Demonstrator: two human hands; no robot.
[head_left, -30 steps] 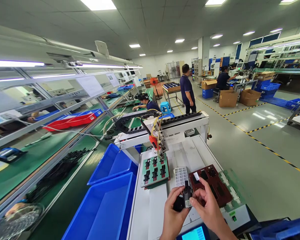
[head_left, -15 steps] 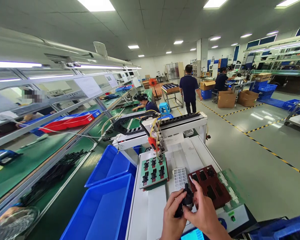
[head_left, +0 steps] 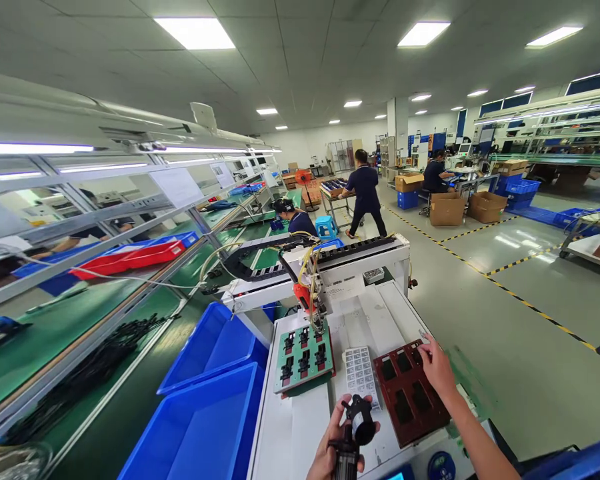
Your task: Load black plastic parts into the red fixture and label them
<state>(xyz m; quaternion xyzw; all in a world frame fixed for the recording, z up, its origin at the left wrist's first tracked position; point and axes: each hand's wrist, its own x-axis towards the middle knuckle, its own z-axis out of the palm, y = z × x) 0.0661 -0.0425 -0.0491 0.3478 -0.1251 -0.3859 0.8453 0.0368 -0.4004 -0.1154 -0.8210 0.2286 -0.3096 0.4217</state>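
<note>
Since half a second ago, the right hand [head_left: 434, 363] has left the black ribbed part [head_left: 347, 459] and gone out toward two o'clock, to the far corner of the dark red fixture [head_left: 409, 427]. That part sits low in the frame, gripped by the left hand [head_left: 325, 443], its long axis near the twelve-to-six line and its narrow neck toward twelve. Just above it, within the same grasp, a stubbier black piece [head_left: 364, 430] slants from eleven toward five, its round end toward five; whether the two are joined I cannot tell. Whether the bent fingers of the right hand pinch anything is unclear. From the left hand's load, a gridded white sheet [head_left: 360, 370] lies at twelve, a green board [head_left: 296, 382] carrying black parts at ten to eleven, and a blue bin [head_left: 200, 427] at nine.
</note>
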